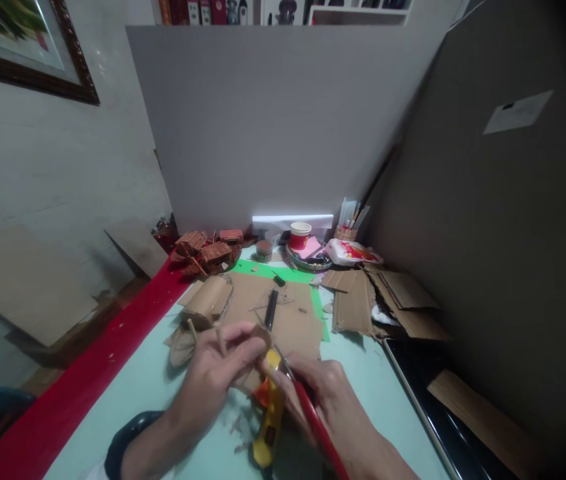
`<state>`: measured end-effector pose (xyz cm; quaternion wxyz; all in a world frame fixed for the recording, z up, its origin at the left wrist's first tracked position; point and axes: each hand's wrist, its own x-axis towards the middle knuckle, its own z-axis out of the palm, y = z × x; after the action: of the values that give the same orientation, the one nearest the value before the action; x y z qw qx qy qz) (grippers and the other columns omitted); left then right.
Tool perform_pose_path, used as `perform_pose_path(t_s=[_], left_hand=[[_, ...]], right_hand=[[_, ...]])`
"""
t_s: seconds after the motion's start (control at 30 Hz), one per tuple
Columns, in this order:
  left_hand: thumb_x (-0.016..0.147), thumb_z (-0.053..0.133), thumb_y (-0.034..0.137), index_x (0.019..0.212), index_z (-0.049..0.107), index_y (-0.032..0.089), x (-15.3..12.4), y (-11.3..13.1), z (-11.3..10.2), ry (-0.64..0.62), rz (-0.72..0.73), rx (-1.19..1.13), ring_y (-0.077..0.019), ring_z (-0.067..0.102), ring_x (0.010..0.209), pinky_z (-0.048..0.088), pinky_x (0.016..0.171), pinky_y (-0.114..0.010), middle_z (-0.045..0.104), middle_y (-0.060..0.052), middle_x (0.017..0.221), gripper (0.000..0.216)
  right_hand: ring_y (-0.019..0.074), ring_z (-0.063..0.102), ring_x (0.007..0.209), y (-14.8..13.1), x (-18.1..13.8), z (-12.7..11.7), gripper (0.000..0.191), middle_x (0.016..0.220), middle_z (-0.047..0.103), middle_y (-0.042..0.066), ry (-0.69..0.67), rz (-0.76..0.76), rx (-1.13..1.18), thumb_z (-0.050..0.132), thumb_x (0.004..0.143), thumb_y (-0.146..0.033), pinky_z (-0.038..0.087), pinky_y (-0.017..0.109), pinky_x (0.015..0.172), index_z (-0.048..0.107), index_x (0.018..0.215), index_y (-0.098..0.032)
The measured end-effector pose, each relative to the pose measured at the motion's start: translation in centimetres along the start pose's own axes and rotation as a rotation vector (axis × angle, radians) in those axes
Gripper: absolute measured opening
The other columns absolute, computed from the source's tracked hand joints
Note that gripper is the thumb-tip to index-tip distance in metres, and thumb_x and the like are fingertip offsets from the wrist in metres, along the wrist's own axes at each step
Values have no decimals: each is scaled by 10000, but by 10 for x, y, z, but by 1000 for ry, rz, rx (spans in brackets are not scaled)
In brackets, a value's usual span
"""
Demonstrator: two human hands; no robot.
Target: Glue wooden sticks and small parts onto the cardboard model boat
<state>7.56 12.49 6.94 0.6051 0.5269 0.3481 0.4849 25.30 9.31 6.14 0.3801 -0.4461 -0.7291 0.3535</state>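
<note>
My left hand [217,370] is closed in a pinch on a small piece of cardboard [255,337] with thin wooden sticks [220,339] poking up beside the fingers. My right hand [330,393] is closed round a red pencil-like tool [315,423], whose tip touches the cardboard piece. A yellow utility knife [270,417] lies on the table between and under both hands, with something orange [261,393] next to it.
Flat cardboard sheets [283,310] lie on a green cutting mat [263,270], with a black pen [271,309] on top. Small brown cardboard models [207,253] stand at the back left, a red-and-white cup [300,235] and torn cardboard [387,297] to the right. Grey partitions [273,120] wall the desk.
</note>
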Motion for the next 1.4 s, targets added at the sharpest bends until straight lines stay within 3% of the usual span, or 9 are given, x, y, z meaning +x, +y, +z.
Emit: perform_pose_path(t_s=[0.2,0.33,0.53,0.77,1.17,1.4], left_hand=[[770,803,369,805,726,164,3,10,-8,133,22,-106,-59,345,516,192,446,-180,484,37,581,222],[712,848,349,822,718,161,4,9,-9,179,-1,-172,-48,320,492,199,438,-169,435,60,564,253],[762,797,354,858,711,162,2,8,-5,113,-18,-100,-48,254,474,186,434,-185,376,78,541,231],[867,690,342,780,718,167,3,11,-7,-120,4,128,-71,303,542,248,486,-211,515,32,651,198],[833,716,383,822,725,149,6,8,-14,-168,-38,113,-96,393,604,257,530,-238,534,9,688,235],[835,689,345,821,719,149,5,12,-14,-165,-36,173,-101,366,601,246,540,-252,496,17,660,199]], right_hand=[[109,345,536,1,5,-11,310,577,394,-62,88,40,-105,572,913,-432,281,237,524,502,715,-204],[124,341,558,-2,7,-16,292,590,387,-70,65,118,-92,648,853,-468,294,249,540,530,795,-208],[155,439,711,-6,3,-14,333,808,536,-24,-72,57,-45,674,855,-509,357,253,626,524,923,-219],[201,534,815,-9,-2,-13,374,907,606,11,-117,83,-73,689,847,-550,414,286,701,578,989,-223],[181,519,779,-13,0,-17,368,896,616,2,-144,51,15,647,875,-570,387,271,692,631,980,-217],[121,424,658,-5,0,-9,241,725,510,-52,-101,52,87,633,909,-413,301,234,591,553,821,-204]])
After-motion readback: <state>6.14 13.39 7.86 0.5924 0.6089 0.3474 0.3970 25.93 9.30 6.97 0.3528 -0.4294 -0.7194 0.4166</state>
